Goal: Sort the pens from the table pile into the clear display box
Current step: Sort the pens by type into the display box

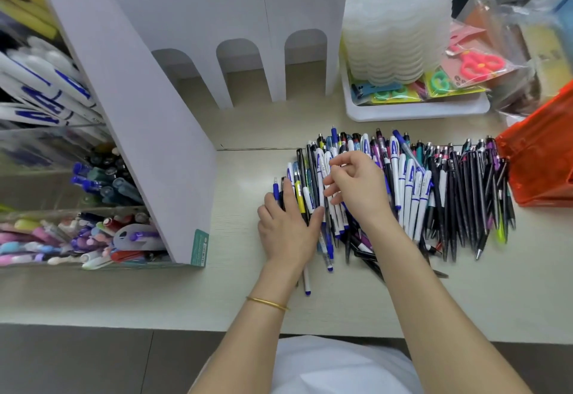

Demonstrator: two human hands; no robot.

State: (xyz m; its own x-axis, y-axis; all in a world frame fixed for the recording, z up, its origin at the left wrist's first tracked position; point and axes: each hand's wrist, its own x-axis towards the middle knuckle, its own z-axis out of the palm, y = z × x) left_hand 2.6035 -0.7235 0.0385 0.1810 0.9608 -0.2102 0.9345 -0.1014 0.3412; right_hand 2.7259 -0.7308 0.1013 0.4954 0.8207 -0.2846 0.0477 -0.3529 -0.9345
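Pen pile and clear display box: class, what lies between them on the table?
Head view: a tall white cardboard panel stands beside the clear display box, then bare table reaches the pen pile.

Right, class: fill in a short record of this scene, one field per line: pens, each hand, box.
pens: piled on the table, mostly parallel
left hand: flat on the pile's left end
right hand: fingers curled over white pens; grip unclear
box: left of the pile, already holds pens
bag: orange, at the pile's right end
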